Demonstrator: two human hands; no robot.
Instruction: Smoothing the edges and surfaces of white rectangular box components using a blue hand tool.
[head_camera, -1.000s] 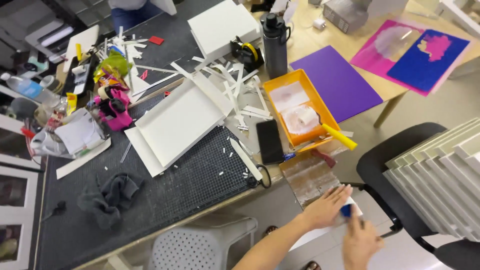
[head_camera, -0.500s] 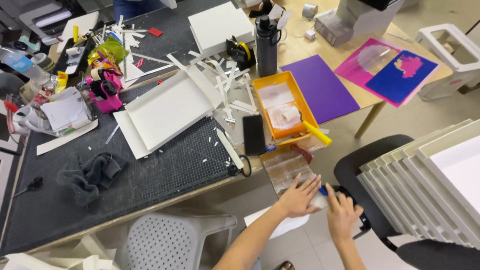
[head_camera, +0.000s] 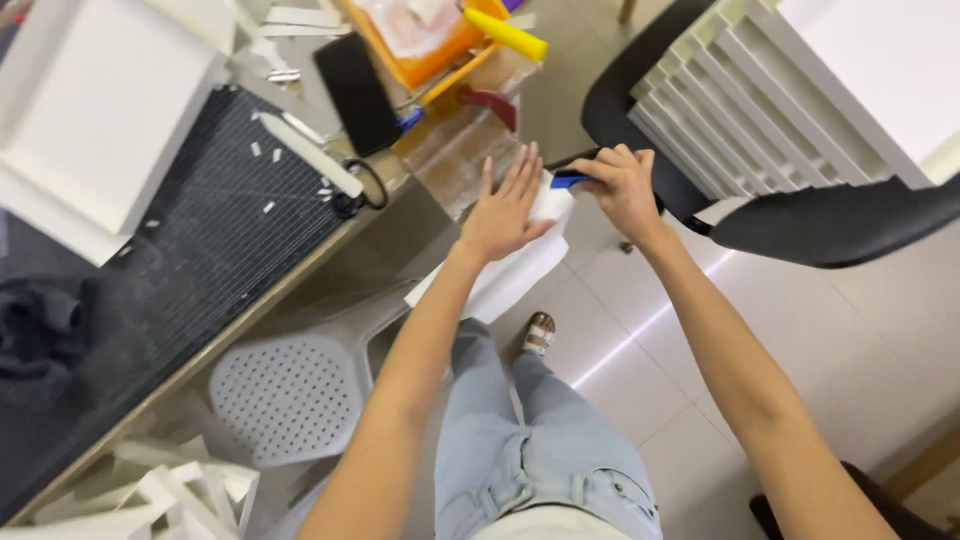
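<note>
My left hand lies flat, fingers spread, on a clear plastic sheet that hangs over the table's edge, with a white backing sheet drooping below it. My right hand is closed around a small blue scraper, its edge pressed on the white sheet just right of the left hand's fingers. Both forearms reach forward over my jeans-clad legs.
A black cutting mat covers the table at left, carrying a white foam board and a utility knife. An orange tray, a black phone, a black chair holding white frames and a white stool stand close.
The view has swung down and closer; the hands now fill the middle. My right hand with the blue scraper has stayed beside the flat left hand on the sheet.
</note>
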